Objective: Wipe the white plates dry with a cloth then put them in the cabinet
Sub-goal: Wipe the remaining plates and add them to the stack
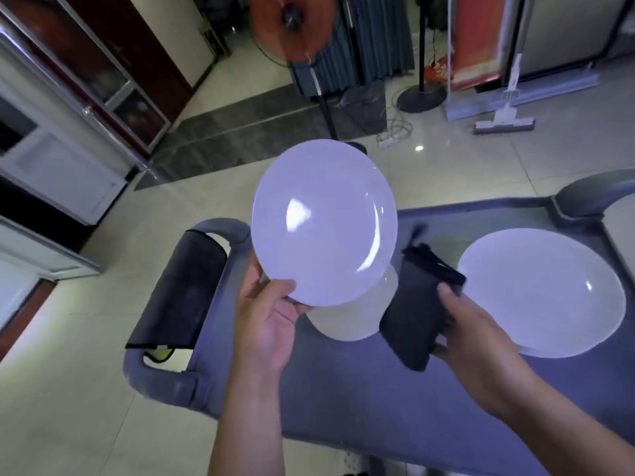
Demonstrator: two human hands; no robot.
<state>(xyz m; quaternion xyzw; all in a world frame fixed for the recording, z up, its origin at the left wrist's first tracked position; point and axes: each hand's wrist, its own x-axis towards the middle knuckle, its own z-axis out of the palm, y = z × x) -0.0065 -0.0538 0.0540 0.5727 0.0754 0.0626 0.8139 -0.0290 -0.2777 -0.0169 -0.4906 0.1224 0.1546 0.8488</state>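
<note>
- Three white plates: one held up [323, 225], one beneath it [357, 314], one at right [539, 293]
- One dark cloth [419, 304]
- Two hands: left [271, 321], right [477, 331]
- One grey cart [360, 400]

I see a grey cart [360, 400] on a pale tiled floor [79, 389], with a black pad [182, 290] wrapped over the handle at its left end. Beyond the cart's far edge stand an orange fan [292, 25], a black round-based stand [423, 94], a squeegee mop [505, 121] and a white power strip [388, 141] (cord coiled beside it).
</note>
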